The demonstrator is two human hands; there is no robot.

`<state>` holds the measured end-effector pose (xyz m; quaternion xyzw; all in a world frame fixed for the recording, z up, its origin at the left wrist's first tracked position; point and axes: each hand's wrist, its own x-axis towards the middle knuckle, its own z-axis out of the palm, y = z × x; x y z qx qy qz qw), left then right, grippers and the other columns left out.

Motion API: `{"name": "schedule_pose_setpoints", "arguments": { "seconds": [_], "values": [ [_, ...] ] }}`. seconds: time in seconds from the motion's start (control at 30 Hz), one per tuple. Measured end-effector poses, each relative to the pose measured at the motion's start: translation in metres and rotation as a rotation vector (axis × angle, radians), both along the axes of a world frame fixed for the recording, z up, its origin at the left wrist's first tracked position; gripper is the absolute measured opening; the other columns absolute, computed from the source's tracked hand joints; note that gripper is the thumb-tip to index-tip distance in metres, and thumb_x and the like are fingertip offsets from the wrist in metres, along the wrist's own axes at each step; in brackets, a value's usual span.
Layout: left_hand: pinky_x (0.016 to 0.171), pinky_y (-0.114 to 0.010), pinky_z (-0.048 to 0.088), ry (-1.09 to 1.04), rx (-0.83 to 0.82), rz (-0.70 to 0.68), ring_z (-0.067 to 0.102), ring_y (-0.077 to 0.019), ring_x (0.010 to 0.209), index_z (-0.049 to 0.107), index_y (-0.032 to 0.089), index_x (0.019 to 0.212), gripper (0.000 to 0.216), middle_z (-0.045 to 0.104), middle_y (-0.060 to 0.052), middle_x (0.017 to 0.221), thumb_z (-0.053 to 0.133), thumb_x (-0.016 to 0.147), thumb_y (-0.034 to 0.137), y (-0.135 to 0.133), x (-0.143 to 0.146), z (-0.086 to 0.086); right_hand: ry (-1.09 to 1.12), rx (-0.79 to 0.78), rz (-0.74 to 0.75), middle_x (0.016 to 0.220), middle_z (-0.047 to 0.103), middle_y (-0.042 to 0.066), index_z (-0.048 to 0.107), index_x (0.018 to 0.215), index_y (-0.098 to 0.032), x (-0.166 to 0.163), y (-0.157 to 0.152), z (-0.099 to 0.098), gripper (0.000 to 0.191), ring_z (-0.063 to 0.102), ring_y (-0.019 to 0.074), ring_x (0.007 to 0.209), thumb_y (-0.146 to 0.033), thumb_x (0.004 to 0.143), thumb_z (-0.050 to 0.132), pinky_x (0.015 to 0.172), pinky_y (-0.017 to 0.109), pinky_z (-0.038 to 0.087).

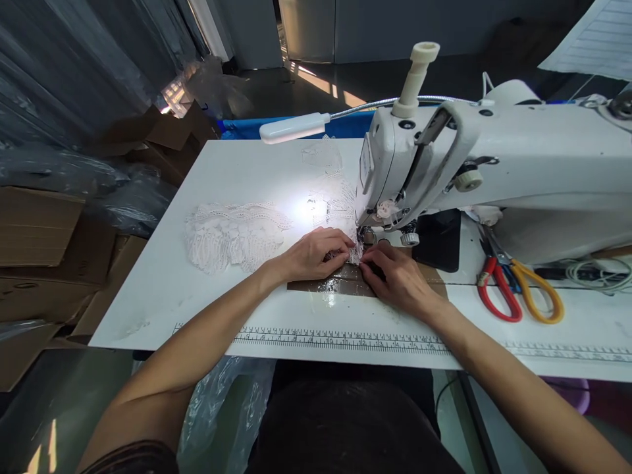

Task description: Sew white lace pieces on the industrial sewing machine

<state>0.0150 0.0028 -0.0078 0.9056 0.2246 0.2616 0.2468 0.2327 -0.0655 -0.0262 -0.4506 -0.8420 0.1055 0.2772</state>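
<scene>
A white sewing machine (494, 164) stands on a white table (197, 296). White lace fabric (232, 234) lies bunched at the left and runs under the needle area. My left hand (313, 255) rests on the lace just left of the presser foot, fingers curled and pinching it. My right hand (397, 276) pinches the same lace edge from the right, close to the needle. A brown patch of tape (336, 286) lies under both hands.
Red-handled scissors (496, 289) and yellow-handled scissors (538, 293) lie right of the hands under the machine arm. A gooseneck lamp (293, 127) lights the lace. A printed ruler (345, 339) runs along the front edge. Cardboard boxes (44, 250) and plastic bags stand left.
</scene>
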Motion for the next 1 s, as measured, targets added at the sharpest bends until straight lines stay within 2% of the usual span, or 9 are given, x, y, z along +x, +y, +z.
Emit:
{"name": "schedule_pose_setpoints", "arguments": {
  "seconds": [0.1, 0.17, 0.27, 0.33, 0.43, 0.5, 0.6, 0.73, 1.0],
  "values": [
    [0.086, -0.040, 0.056, -0.034, -0.083, -0.028, 0.069, -0.0177, 0.088, 0.069, 0.018, 0.078, 0.017, 0.074, -0.008, 0.094, 0.057, 0.087, 0.024, 0.002, -0.006, 0.009, 0.094, -0.035, 0.000, 0.096, 0.064, 0.010, 0.058, 0.102, -0.018, 0.005, -0.001, 0.002, 0.013, 0.063, 0.0211, 0.087, -0.024, 0.091, 0.052, 0.079, 0.038, 0.055],
    [0.075, -0.036, 0.058, -0.029, -0.249, -0.085, 0.068, -0.0158, 0.075, 0.071, 0.019, 0.074, 0.017, 0.075, -0.007, 0.087, 0.060, 0.085, 0.027, -0.002, -0.011, 0.026, 0.135, -0.037, -0.048, 0.097, 0.063, 0.010, 0.057, 0.110, -0.017, 0.008, -0.001, 0.001, 0.021, 0.063, 0.0210, 0.085, -0.022, 0.091, 0.050, 0.078, 0.038, 0.056],
    [0.061, -0.032, 0.058, 0.092, -0.646, -0.392, 0.067, -0.0150, 0.062, 0.074, 0.024, 0.077, 0.015, 0.076, -0.005, 0.085, 0.064, 0.085, 0.031, -0.021, -0.017, 0.062, 0.118, -0.033, -0.038, 0.115, 0.060, 0.014, 0.051, 0.130, -0.017, 0.011, -0.001, -0.001, 0.038, 0.062, 0.0230, 0.101, -0.019, 0.093, 0.045, 0.089, 0.041, 0.056],
    [0.073, -0.034, 0.059, 0.224, -0.764, -0.581, 0.072, -0.0182, 0.077, 0.075, 0.025, 0.082, 0.011, 0.077, -0.004, 0.088, 0.065, 0.086, 0.029, -0.038, -0.019, 0.082, 0.089, -0.021, 0.019, 0.126, 0.056, 0.015, 0.052, 0.132, -0.017, 0.011, -0.003, -0.003, 0.041, 0.058, 0.0238, 0.115, -0.017, 0.092, 0.043, 0.099, 0.042, 0.052],
    [0.074, -0.031, 0.057, 0.330, -0.537, -0.391, 0.070, -0.0168, 0.081, 0.074, 0.023, 0.094, 0.014, 0.076, -0.004, 0.090, 0.061, 0.092, 0.028, -0.052, -0.016, 0.086, 0.068, 0.007, 0.081, 0.127, 0.057, 0.013, 0.061, 0.124, -0.017, 0.010, -0.004, -0.004, 0.037, 0.055, 0.0238, 0.119, -0.014, 0.090, 0.046, 0.104, 0.044, 0.049],
    [0.080, -0.034, 0.055, 0.343, -0.299, -0.175, 0.069, -0.0178, 0.086, 0.071, 0.021, 0.102, 0.018, 0.074, -0.005, 0.096, 0.058, 0.094, 0.031, -0.052, -0.013, 0.071, 0.052, 0.014, 0.118, 0.124, 0.060, 0.013, 0.064, 0.121, -0.017, 0.010, -0.005, -0.003, 0.035, 0.056, 0.0247, 0.117, -0.014, 0.089, 0.048, 0.102, 0.046, 0.050],
    [0.083, -0.039, 0.052, 0.376, -0.043, 0.010, 0.065, -0.0219, 0.099, 0.064, 0.018, 0.119, 0.028, 0.068, -0.010, 0.113, 0.053, 0.097, 0.033, -0.045, -0.012, 0.039, 0.020, 0.017, 0.168, 0.118, 0.064, 0.011, 0.066, 0.118, -0.017, 0.011, -0.005, -0.001, 0.034, 0.056, 0.0268, 0.114, -0.014, 0.089, 0.050, 0.099, 0.049, 0.052],
    [0.079, -0.041, 0.050, 0.469, 0.222, 0.046, 0.063, -0.0241, 0.095, 0.065, 0.014, 0.115, 0.029, 0.066, -0.013, 0.111, 0.055, 0.096, 0.034, -0.042, -0.016, 0.014, 0.037, 0.028, 0.182, 0.110, 0.067, 0.012, 0.070, 0.108, -0.013, 0.015, -0.005, 0.000, 0.028, 0.059, 0.0261, 0.107, -0.013, 0.088, 0.050, 0.094, 0.047, 0.054],
    [0.071, -0.035, 0.051, 0.316, 0.392, 0.030, 0.064, -0.0202, 0.084, 0.069, 0.012, 0.097, 0.021, 0.068, -0.012, 0.103, 0.053, 0.096, 0.026, -0.030, -0.016, 0.016, 0.148, -0.015, 0.100, 0.117, 0.059, 0.015, 0.063, 0.114, -0.013, 0.014, -0.007, 0.002, 0.030, 0.062, 0.0231, 0.105, -0.014, 0.088, 0.048, 0.094, 0.041, 0.055]
  ]
}}
